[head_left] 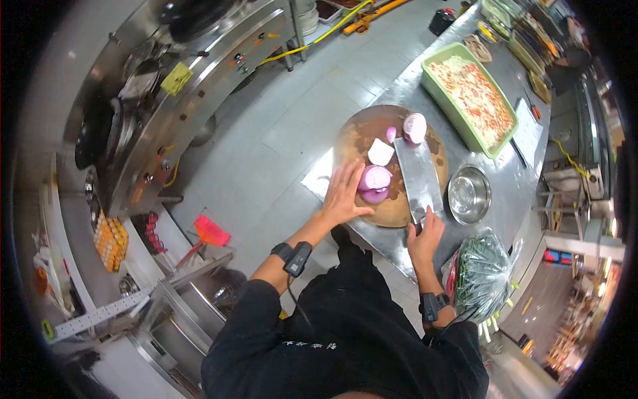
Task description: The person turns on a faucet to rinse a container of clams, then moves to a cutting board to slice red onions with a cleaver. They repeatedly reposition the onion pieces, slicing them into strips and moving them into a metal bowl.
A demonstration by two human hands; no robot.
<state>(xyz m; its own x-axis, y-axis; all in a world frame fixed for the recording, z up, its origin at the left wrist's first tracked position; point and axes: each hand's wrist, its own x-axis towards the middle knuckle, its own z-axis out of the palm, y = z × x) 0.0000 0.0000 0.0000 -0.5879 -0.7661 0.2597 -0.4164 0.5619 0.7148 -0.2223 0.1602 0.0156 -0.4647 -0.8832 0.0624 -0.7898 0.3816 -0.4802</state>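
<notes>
On a round wooden cutting board (364, 133) lie peeled purple onions. My left hand (342, 194) rests at the board's left side, fingers stretched and thumb apart, beside an onion (376, 177) and seemingly touching it. Another purple onion piece (374, 195) sits just below that one. My right hand (426, 239) is closed round the handle of a cleaver (419, 173), whose broad blade lies flat over the board's right part. Past the blade's far end stands another onion (415, 126). A white cut piece (381, 153) and a small purple piece (391, 133) lie left of the blade.
A steel bowl (469, 194) stands right of the board on the metal table (407, 86). Behind it is a green tub (470, 136) of chopped white and orange food. A plastic bag of greens (484, 276) sits near my right forearm. Stoves (199, 100) line the left.
</notes>
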